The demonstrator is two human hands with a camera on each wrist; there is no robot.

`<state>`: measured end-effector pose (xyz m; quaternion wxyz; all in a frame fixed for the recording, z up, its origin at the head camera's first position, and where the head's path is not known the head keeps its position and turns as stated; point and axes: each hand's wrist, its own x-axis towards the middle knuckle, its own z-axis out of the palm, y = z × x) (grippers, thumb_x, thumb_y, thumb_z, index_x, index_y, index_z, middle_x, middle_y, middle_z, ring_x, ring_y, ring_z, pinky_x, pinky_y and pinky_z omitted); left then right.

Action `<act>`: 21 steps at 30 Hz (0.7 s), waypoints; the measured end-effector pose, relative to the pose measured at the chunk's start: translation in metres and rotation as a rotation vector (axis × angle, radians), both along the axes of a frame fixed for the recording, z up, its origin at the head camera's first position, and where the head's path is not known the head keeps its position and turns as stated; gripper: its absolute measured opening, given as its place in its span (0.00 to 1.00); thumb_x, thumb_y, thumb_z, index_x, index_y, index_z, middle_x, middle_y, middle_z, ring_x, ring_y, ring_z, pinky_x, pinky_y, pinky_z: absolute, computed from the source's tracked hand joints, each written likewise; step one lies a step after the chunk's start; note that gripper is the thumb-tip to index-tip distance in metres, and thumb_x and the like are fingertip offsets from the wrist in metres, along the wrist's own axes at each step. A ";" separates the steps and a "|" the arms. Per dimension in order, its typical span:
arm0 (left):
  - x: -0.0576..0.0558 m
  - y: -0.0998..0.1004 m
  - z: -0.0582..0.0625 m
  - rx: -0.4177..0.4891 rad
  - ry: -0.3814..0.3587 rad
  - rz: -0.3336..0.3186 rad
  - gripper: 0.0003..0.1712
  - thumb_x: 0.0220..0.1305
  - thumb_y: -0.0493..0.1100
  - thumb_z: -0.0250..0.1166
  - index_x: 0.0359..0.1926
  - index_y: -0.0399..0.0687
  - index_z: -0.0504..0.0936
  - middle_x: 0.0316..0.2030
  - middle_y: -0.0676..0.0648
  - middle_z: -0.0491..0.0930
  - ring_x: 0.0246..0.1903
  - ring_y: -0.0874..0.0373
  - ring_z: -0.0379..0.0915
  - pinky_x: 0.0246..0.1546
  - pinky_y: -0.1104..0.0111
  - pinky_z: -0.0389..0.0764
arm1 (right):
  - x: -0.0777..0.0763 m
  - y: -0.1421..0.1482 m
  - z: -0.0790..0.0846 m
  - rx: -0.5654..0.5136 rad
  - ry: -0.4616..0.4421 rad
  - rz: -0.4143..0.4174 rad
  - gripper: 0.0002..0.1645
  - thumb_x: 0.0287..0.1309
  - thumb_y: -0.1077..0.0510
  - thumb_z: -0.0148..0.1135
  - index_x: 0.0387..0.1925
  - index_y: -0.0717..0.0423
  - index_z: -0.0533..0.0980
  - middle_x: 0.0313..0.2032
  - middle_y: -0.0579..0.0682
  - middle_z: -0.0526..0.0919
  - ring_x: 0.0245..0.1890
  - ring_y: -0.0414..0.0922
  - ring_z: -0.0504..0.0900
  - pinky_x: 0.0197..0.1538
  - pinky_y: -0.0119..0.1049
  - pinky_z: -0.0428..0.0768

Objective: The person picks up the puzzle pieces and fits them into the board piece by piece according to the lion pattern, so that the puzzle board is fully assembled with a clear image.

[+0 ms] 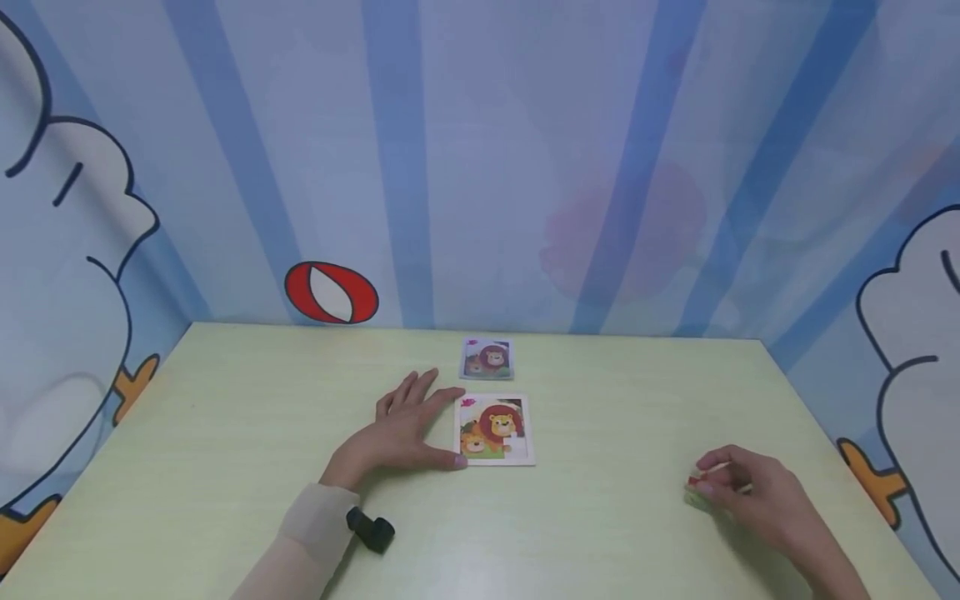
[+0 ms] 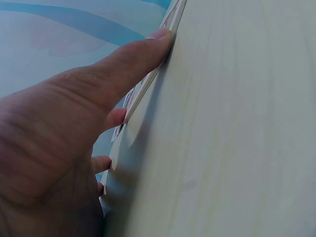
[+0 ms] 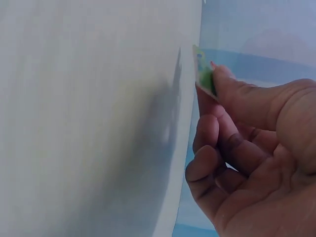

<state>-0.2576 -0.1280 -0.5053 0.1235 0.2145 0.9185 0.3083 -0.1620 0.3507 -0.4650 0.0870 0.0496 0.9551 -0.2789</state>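
A white-framed jigsaw puzzle (image 1: 491,457) with a lion picture lies on the table, with a pale gap at its lower right. My left hand (image 1: 397,433) is spread along its left side, thumb at the near corner and index finger at the far one. In the left wrist view the thumb (image 2: 133,52) rests on the puzzle's edge. Far to the right, my right hand (image 1: 757,492) pinches a small puzzle piece (image 3: 205,76) between thumb and fingers, close over the table. The piece shows green and yellow; the fingers hide part of it.
Behind the puzzle lies a card (image 1: 486,360) with the same lion picture. A black device (image 1: 371,531) is strapped at the left wrist. A blue striped backdrop (image 1: 480,167) rises along the back edge of the pale table (image 1: 585,533).
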 end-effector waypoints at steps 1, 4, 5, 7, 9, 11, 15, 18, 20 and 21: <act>0.000 0.000 0.000 0.002 0.000 0.000 0.60 0.51 0.74 0.79 0.82 0.70 0.63 0.88 0.42 0.41 0.86 0.32 0.29 0.79 0.26 0.39 | -0.001 -0.002 0.001 -0.004 0.009 -0.001 0.15 0.68 0.52 0.74 0.50 0.56 0.84 0.36 0.45 0.92 0.36 0.40 0.86 0.35 0.33 0.77; 0.001 0.000 0.001 0.001 0.002 0.003 0.60 0.50 0.74 0.79 0.82 0.70 0.64 0.88 0.42 0.41 0.86 0.32 0.29 0.79 0.26 0.39 | -0.002 -0.009 0.004 -0.021 0.044 0.015 0.15 0.67 0.49 0.75 0.49 0.53 0.86 0.35 0.44 0.92 0.35 0.39 0.86 0.33 0.33 0.75; 0.002 0.000 0.001 0.001 0.005 0.002 0.60 0.50 0.74 0.79 0.82 0.70 0.63 0.88 0.42 0.41 0.86 0.32 0.29 0.79 0.26 0.39 | -0.002 -0.012 0.004 -0.025 0.056 0.024 0.15 0.67 0.49 0.75 0.48 0.52 0.86 0.35 0.44 0.93 0.34 0.38 0.86 0.33 0.33 0.75; 0.003 0.000 0.003 0.005 -0.002 0.003 0.60 0.51 0.73 0.79 0.82 0.69 0.64 0.88 0.42 0.41 0.86 0.32 0.30 0.79 0.26 0.39 | -0.002 -0.017 0.005 -0.043 0.074 0.043 0.14 0.67 0.49 0.75 0.48 0.50 0.87 0.34 0.44 0.93 0.33 0.37 0.86 0.32 0.32 0.75; 0.004 0.001 0.005 0.002 -0.009 0.004 0.60 0.51 0.71 0.80 0.82 0.67 0.63 0.88 0.41 0.41 0.86 0.32 0.29 0.79 0.26 0.39 | -0.004 -0.022 0.005 -0.057 0.088 0.061 0.13 0.66 0.48 0.75 0.48 0.49 0.87 0.33 0.43 0.93 0.32 0.36 0.86 0.33 0.31 0.74; 0.004 0.001 0.007 -0.009 -0.016 0.005 0.60 0.52 0.69 0.80 0.83 0.67 0.62 0.88 0.42 0.40 0.87 0.33 0.29 0.80 0.27 0.40 | -0.005 -0.027 0.006 -0.064 0.106 0.078 0.13 0.66 0.48 0.75 0.48 0.49 0.87 0.32 0.43 0.93 0.31 0.35 0.85 0.33 0.31 0.74; 0.004 0.003 0.009 -0.045 -0.018 0.008 0.59 0.54 0.68 0.80 0.83 0.67 0.62 0.89 0.43 0.39 0.87 0.35 0.28 0.81 0.30 0.40 | -0.009 -0.034 0.006 -0.084 0.119 0.081 0.13 0.66 0.48 0.76 0.48 0.47 0.88 0.32 0.42 0.93 0.31 0.35 0.86 0.34 0.31 0.74; 0.003 0.003 0.008 -0.052 -0.020 0.010 0.59 0.55 0.68 0.79 0.83 0.67 0.62 0.89 0.43 0.39 0.88 0.35 0.27 0.81 0.30 0.40 | -0.011 -0.040 0.006 -0.110 0.117 0.073 0.13 0.65 0.49 0.77 0.48 0.45 0.88 0.31 0.42 0.93 0.30 0.36 0.85 0.32 0.31 0.74; 0.002 0.002 0.007 -0.048 -0.027 0.011 0.59 0.54 0.68 0.79 0.83 0.68 0.61 0.89 0.44 0.38 0.88 0.36 0.26 0.82 0.31 0.39 | -0.013 -0.043 0.006 -0.127 0.125 0.081 0.13 0.64 0.50 0.77 0.49 0.46 0.89 0.30 0.43 0.92 0.28 0.37 0.83 0.31 0.32 0.74; 0.002 0.002 0.007 -0.040 -0.027 0.012 0.60 0.54 0.69 0.79 0.83 0.68 0.61 0.89 0.44 0.39 0.88 0.36 0.26 0.82 0.31 0.39 | -0.013 -0.044 0.006 -0.136 0.131 0.090 0.13 0.64 0.51 0.77 0.49 0.46 0.89 0.29 0.43 0.92 0.27 0.37 0.82 0.30 0.32 0.74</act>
